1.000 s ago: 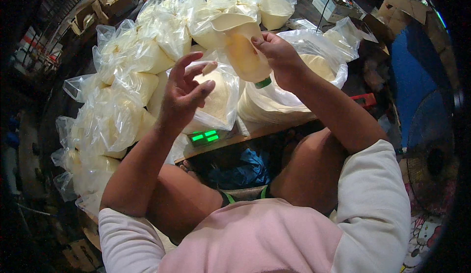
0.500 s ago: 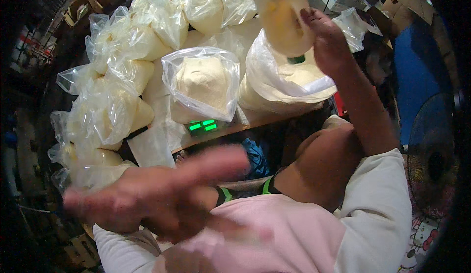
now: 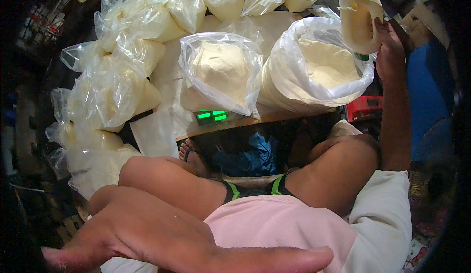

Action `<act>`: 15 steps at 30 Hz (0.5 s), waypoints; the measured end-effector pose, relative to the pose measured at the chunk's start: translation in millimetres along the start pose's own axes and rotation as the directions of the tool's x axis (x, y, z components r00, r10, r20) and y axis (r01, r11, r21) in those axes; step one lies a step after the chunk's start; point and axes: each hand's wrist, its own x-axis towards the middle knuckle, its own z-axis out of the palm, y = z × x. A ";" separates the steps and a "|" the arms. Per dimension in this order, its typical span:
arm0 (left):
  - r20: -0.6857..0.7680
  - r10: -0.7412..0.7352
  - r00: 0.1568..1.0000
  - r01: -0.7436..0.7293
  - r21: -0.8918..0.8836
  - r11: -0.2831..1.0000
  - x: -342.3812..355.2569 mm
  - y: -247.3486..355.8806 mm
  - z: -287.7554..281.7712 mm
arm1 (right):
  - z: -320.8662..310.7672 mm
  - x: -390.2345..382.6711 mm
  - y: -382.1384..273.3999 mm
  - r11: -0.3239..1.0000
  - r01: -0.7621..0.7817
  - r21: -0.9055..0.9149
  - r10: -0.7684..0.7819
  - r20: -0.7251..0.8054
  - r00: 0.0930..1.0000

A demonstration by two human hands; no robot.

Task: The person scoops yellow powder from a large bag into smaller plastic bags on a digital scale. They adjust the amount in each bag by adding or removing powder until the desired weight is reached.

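While grasping a scoop [image 3: 354, 27] in the right hand [image 3: 391, 47], holds it raised at the right rim of a big powder sack [image 3: 282, 84]. Spreads the left hand [image 3: 152, 226], unclenched. Faces an open powder bag [image 3: 218, 67] behind a green-lit display [image 3: 212, 116] on the worktop [image 3: 277, 25], with filled clear bags [image 3: 115, 94] heaped leftward.

The person's bare left hand [image 3: 147, 229] loomed large and low, close to the head, its digits spread wide: one long digit pointed right across the lap, another toward the lower left. Its palm and grip were loose rather than clenched. The bare right hand [image 3: 391, 52] was raised far forward and outward, fingers curled in a grip. The bare right forearm [image 3: 396, 116] reached nearly straight ahead from a loose white fabric sleeve [image 3: 380, 214].
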 end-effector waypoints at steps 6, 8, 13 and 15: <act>0.034 0.061 0.998 -0.063 0.078 0.995 -3.0 -6.9 1.6 | -10.5 13.2 12.9 0.998 -0.030 -0.050 0.029 -0.021 0.999; 0.069 0.083 0.994 -0.089 0.101 0.991 -2.3 -2.6 0.3 | -8.9 5.3 1.4 0.998 -0.037 -0.055 0.035 -0.047 0.998; 0.212 0.096 0.973 -0.159 0.305 0.939 3.7 15.3 -2.4 | -11.9 21.8 23.1 0.994 -0.106 -0.019 0.098 -0.248 0.964; 0.281 0.075 0.957 -0.184 0.385 0.905 8.1 22.7 -1.7 | -17.1 31.4 34.8 0.992 -0.101 0.073 0.114 -0.197 0.974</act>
